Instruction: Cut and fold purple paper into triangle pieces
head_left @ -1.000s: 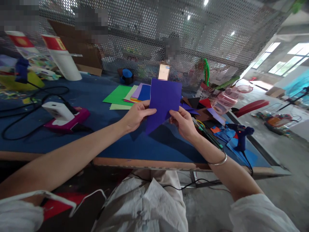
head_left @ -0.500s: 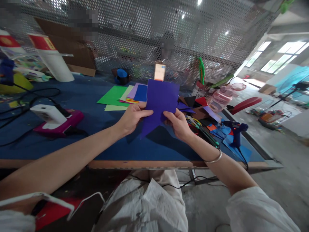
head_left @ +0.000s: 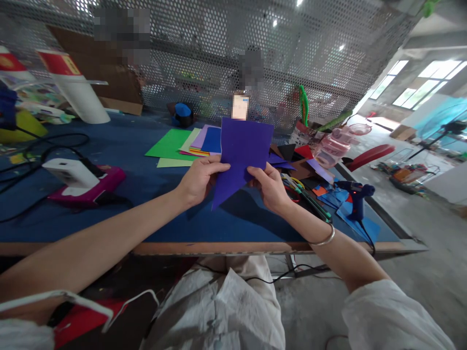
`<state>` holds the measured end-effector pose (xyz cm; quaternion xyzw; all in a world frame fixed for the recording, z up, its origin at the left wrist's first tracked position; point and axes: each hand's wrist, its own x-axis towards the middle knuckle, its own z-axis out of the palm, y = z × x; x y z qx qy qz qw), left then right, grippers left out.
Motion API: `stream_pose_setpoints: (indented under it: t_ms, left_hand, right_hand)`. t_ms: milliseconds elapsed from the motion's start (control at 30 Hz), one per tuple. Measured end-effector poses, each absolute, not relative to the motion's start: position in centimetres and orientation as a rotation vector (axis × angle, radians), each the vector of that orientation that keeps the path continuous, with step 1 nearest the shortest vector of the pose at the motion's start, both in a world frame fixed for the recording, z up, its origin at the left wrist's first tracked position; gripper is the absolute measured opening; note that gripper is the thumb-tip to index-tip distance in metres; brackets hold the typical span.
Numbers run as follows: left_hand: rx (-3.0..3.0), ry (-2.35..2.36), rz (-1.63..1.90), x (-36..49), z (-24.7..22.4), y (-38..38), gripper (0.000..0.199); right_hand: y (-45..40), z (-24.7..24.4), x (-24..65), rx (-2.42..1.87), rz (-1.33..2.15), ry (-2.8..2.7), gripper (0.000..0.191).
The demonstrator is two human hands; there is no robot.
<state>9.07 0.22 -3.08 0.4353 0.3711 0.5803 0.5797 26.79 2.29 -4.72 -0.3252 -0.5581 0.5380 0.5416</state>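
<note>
A purple sheet of paper [head_left: 243, 150] is held up above the blue tabletop, its lower edge slanting down to a point at the left. My left hand [head_left: 201, 179] pinches its left edge, thumb on the front and fingers behind. On the opposite edge, my right hand [head_left: 268, 185] grips it the same way. Behind the paper lies a stack of coloured sheets [head_left: 171, 145], partly covered by it. Scissors [head_left: 292, 183] with yellow handles and a green-and-black cutter-like tool [head_left: 315, 204] rest beside my right hand.
At the right are a blue glue gun [head_left: 359, 197], paper scraps [head_left: 341, 197] and a pink bottle [head_left: 330, 146]. To the left stand a magenta power strip [head_left: 109, 182] with a white plug and a white paper cup stack [head_left: 82, 97]. A perforated metal screen [head_left: 204, 53] rises behind.
The purple sheet's top edge tilts slightly and looks a little wider. Both hands keep their grip in nearly the same place.
</note>
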Motion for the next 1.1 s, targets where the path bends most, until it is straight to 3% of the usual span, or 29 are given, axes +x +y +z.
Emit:
stream_pose_setpoints:
  t_ms: [433,733,1100]
  left_hand:
    - [0.962,0.886,1.400,8.6,-3.5,0.7,0.027]
    - [0.975,0.852,1.359,8.8,-2.9,0.5,0.010]
    - [0.957,0.835,1.355,8.7,-2.9,0.5,0.014]
  right_hand:
    - [1.5,-4.4,26.3,-0.734,1.289,-1.254,0.026]
    - [1.5,-4.2,26.2,-0.706,1.307,-1.203,0.027]
    - [1.3,-3.7,26.2,-0.711,1.358,-1.173,0.030]
